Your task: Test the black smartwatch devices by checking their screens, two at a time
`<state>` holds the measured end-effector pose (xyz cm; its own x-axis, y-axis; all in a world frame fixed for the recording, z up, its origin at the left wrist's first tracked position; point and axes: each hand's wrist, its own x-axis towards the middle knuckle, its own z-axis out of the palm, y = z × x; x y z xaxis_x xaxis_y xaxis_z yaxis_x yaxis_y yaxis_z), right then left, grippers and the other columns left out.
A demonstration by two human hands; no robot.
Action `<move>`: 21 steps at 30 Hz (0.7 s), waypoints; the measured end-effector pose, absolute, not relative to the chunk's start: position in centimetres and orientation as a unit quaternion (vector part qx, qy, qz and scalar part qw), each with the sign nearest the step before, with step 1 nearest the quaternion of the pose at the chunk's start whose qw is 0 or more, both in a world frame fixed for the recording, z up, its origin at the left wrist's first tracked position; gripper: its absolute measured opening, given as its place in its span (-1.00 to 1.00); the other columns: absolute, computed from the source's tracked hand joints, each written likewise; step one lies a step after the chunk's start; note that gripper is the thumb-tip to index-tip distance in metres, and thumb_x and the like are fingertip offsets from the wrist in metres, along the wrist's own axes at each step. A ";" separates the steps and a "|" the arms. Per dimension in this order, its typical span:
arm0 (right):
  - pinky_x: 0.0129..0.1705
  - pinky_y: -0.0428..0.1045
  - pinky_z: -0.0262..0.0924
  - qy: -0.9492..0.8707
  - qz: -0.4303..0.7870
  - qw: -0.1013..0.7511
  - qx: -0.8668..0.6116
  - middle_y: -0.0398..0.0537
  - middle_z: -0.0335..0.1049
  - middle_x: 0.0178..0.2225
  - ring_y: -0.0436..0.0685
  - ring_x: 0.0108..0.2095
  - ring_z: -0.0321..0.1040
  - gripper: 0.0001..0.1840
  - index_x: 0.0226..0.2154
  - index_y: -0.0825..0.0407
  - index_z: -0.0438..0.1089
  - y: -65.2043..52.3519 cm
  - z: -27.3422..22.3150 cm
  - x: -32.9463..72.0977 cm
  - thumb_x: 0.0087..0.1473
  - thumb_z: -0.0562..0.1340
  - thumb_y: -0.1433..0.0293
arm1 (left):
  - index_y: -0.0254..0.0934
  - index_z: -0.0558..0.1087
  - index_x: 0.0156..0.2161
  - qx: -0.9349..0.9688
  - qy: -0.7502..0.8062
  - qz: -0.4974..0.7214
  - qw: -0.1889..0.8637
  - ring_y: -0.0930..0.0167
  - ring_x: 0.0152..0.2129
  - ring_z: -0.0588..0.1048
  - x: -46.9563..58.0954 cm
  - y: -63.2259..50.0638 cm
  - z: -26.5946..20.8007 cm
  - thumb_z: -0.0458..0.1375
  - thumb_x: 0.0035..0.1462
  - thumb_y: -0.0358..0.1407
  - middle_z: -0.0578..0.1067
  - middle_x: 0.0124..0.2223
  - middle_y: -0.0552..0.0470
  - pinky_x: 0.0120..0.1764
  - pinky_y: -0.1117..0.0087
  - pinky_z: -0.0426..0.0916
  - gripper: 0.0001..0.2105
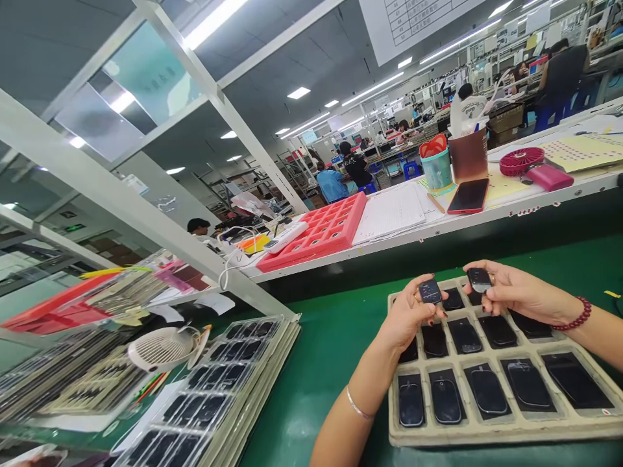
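My left hand (407, 312) grips a small dark glassy piece with rounded corners (430, 292), like a watch screen, between thumb and fingers. A matching dark piece (479, 280) is pinched in my right hand (513, 293), its face catching the light. Both hands hover over the far side of a beige compartment tray (467, 433). Similar dark rounded screens (446, 397) lie in its pockets, one to a pocket where I can see. My wrists and fingers cover part of the tray's back and left pockets.
Left of me, stacked trays (263, 383) hold more dark pieces under a clear cover. A white fan (160, 349) lies beyond them. The shelf ahead bears a red foam tray (316, 233), papers (392, 211), a phone (468, 196) and cups (437, 170). A slanting white post (233, 279) stands at left.
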<state>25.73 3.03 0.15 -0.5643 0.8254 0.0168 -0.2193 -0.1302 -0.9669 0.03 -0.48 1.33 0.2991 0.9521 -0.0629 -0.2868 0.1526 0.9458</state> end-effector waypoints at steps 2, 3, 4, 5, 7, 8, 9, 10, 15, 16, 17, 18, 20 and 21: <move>-0.37 -0.03 0.47 -0.581 0.668 0.371 -0.280 0.01 0.54 -0.14 0.07 -0.40 0.50 -0.33 0.12 -0.04 0.27 2.7 0.0 25.3 -0.02 0.46 0.33 | -0.26 0.32 0.19 0.497 0.379 0.451 0.637 0.43 -0.39 0.58 0.3 -0.8 1.3 0.43 -0.12 -0.40 0.59 -0.05 -0.13 -0.41 0.51 0.29 -0.28; -0.37 -0.03 0.47 -0.601 0.649 0.371 -0.281 0.00 0.53 -0.16 0.08 -0.39 0.49 -0.35 0.11 -0.04 0.27 2.6 0.0 25.1 -0.01 0.45 0.34 | -0.24 0.33 0.19 0.513 0.384 0.444 0.626 0.41 -0.34 0.60 0.4 -0.9 1.3 0.41 -0.10 -0.41 0.58 -0.01 -0.14 -0.38 0.50 0.30 -0.30; -0.39 -0.03 0.47 -0.621 0.628 0.373 -0.283 -0.02 0.52 -0.19 0.08 -0.39 0.47 -0.39 0.09 -0.04 0.28 2.5 -0.1 25.0 0.00 0.43 0.35 | -0.23 0.35 0.19 0.527 0.389 0.437 0.617 0.40 -0.31 0.60 0.5 -1.0 1.3 0.39 -0.07 -0.40 0.56 0.02 -0.14 -0.35 0.49 0.32 -0.33; -0.42 -0.03 0.45 -0.639 0.605 0.377 -0.289 -0.04 0.52 -0.22 0.07 -0.40 0.45 -0.44 0.07 -0.03 0.30 2.5 -0.2 24.9 0.01 0.41 0.35 | -0.22 0.36 0.18 0.539 0.391 0.430 0.610 0.39 -0.30 0.60 0.5 -1.1 1.3 0.38 -0.03 -0.37 0.56 0.03 -0.15 -0.35 0.49 0.32 -0.37; -0.50 -0.05 0.40 -0.665 0.565 0.384 -0.303 -0.07 0.50 -0.28 0.05 -0.46 0.37 -0.55 0.01 -0.03 0.35 2.4 -0.2 24.9 0.05 0.37 0.34 | -0.24 0.39 0.16 0.557 0.392 0.422 0.599 0.40 -0.34 0.60 0.5 -1.2 1.2 0.35 0.05 -0.28 0.57 0.01 -0.16 -0.38 0.49 0.30 -0.45; -0.51 -0.05 0.38 -0.674 0.552 0.385 -0.306 -0.08 0.49 -0.30 0.04 -0.48 0.35 -0.59 -0.01 -0.03 0.36 2.3 -0.2 24.9 0.07 0.36 0.33 | -0.24 0.40 0.16 0.562 0.391 0.421 0.595 0.41 -0.37 0.60 0.5 -1.2 1.2 0.34 0.07 -0.25 0.57 -0.01 -0.17 -0.40 0.50 0.29 -0.47; -0.52 -0.05 0.37 -0.680 0.544 0.384 -0.306 -0.09 0.49 -0.31 0.04 -0.49 0.34 -0.60 -0.02 -0.03 0.37 2.3 -0.2 24.9 0.07 0.35 0.32 | -0.25 0.40 0.16 0.566 0.391 0.421 0.591 0.42 -0.39 0.60 0.4 -1.2 1.2 0.34 0.09 -0.23 0.57 -0.02 -0.18 -0.41 0.50 0.28 -0.48; -0.50 -0.05 0.37 -0.685 0.540 0.383 -0.305 -0.09 0.48 -0.31 0.05 -0.47 0.35 -0.60 -0.02 -0.03 0.37 2.2 -0.1 24.9 0.08 0.35 0.32 | -0.25 0.40 0.16 0.569 0.392 0.422 0.587 0.42 -0.39 0.60 0.4 -1.2 1.1 0.34 0.09 -0.22 0.58 -0.02 -0.18 -0.41 0.50 0.28 -0.47; -0.42 -0.02 0.38 -0.693 0.529 0.382 -0.306 -0.08 0.49 -0.30 0.11 -0.40 0.39 -0.60 0.00 -0.03 0.40 2.0 -0.2 24.9 0.08 0.35 0.30 | -0.26 0.33 0.25 0.568 0.395 0.429 0.581 0.39 -0.36 0.60 0.4 -1.2 1.1 0.36 0.08 -0.18 0.59 -0.06 -0.18 -0.39 0.49 0.31 -0.35; -0.40 -0.01 0.39 -0.693 0.530 0.382 -0.305 -0.08 0.48 -0.30 0.11 -0.39 0.40 -0.60 0.00 -0.03 0.40 1.9 -0.2 24.9 0.08 0.35 0.30 | -0.26 0.33 0.26 0.566 0.396 0.430 0.581 0.38 -0.36 0.59 0.4 -1.2 1.1 0.36 0.08 -0.17 0.60 -0.07 -0.18 -0.39 0.49 0.32 -0.34; -0.37 0.00 0.40 -0.691 0.532 0.383 -0.304 -0.08 0.48 -0.30 0.12 -0.39 0.41 -0.60 0.00 -0.02 0.41 1.9 -0.3 24.9 0.09 0.35 0.30 | -0.27 0.33 0.26 0.565 0.396 0.431 0.581 0.38 -0.35 0.59 0.4 -1.2 1.1 0.36 0.08 -0.16 0.60 -0.07 -0.18 -0.39 0.49 0.32 -0.34; -0.35 0.01 0.40 -0.689 0.536 0.383 -0.302 -0.08 0.48 -0.30 0.12 -0.39 0.41 -0.59 0.01 -0.02 0.41 1.9 -0.3 24.9 0.09 0.35 0.30 | -0.28 0.35 0.24 0.565 0.397 0.431 0.581 0.38 -0.35 0.60 0.4 -1.2 1.2 0.37 0.07 -0.15 0.60 -0.07 -0.18 -0.39 0.49 0.32 -0.35; -0.31 0.04 0.42 -0.685 0.543 0.384 -0.299 -0.07 0.48 -0.29 0.12 -0.38 0.43 -0.59 0.01 -0.01 0.41 1.8 -0.4 24.9 0.10 0.35 0.29 | -0.29 0.39 0.20 0.565 0.397 0.433 0.578 0.37 -0.34 0.60 0.4 -1.2 1.2 0.38 0.06 -0.16 0.61 -0.08 -0.18 -0.39 0.49 0.33 -0.39; -0.30 0.04 0.42 -0.684 0.543 0.385 -0.297 -0.06 0.48 -0.28 0.13 -0.38 0.43 -0.59 0.01 0.00 0.41 1.8 -0.4 24.9 0.10 0.35 0.28 | -0.29 0.41 0.18 0.565 0.398 0.434 0.577 0.37 -0.35 0.60 0.4 -1.2 1.2 0.38 0.06 -0.16 0.61 -0.08 -0.17 -0.39 0.49 0.33 -0.41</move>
